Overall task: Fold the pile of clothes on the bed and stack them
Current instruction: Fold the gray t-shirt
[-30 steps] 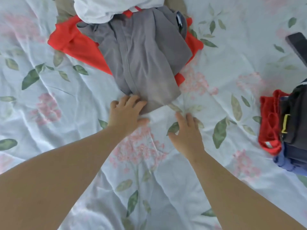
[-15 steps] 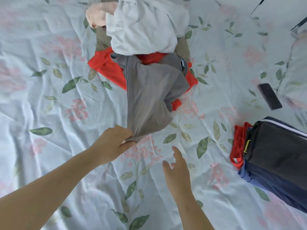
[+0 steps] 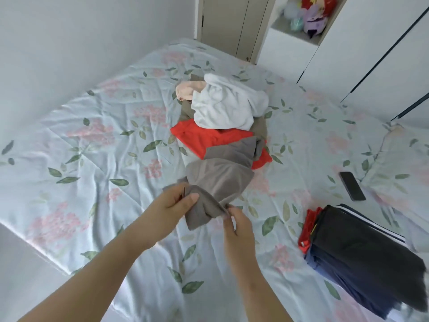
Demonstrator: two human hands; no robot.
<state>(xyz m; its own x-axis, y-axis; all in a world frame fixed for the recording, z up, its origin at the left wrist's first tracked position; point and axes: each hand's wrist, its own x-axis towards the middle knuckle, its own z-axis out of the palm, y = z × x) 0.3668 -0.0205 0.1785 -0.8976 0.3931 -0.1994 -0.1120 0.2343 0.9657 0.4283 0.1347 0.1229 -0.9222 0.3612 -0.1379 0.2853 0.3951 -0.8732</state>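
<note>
A bed point(image 3: 97, 145) in pale floral sheets fills the room, with a plain white wall point(image 3: 69, 43) to the left. Beyond stand a beige door point(image 3: 232, 22) and white wardrobes point(image 3: 371, 47) (one open shelf point(image 3: 299, 34) holds soft toys).

Dark phone point(image 3: 352, 186) lying flat on the floral sheet near a matching pillow point(image 3: 404, 168), soft toys point(image 3: 312, 16) sitting in a wardrobe niche, white wardrobe doors point(image 3: 371, 54) standing closed beyond.
</note>
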